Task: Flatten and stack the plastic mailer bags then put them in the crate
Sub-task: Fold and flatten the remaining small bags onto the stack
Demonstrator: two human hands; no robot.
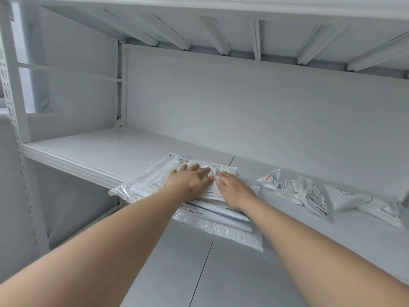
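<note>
A stack of flattened white plastic mailer bags point(199, 220) lies on the white shelf point(110, 149), its left corner hanging over the shelf's front edge. My left hand point(190, 178) and my right hand point(234, 189) both press flat on the top bag point(223, 168), fingers straight, side by side. To the right lie several crumpled mailer bags point(309, 193) with printed labels. No crate is in view.
The shelf unit's upper shelf point(221, 36) with its cross ribs hangs overhead. A perforated white upright point(13, 111) stands at the far left. The back panel point(265, 111) closes the shelf behind the bags.
</note>
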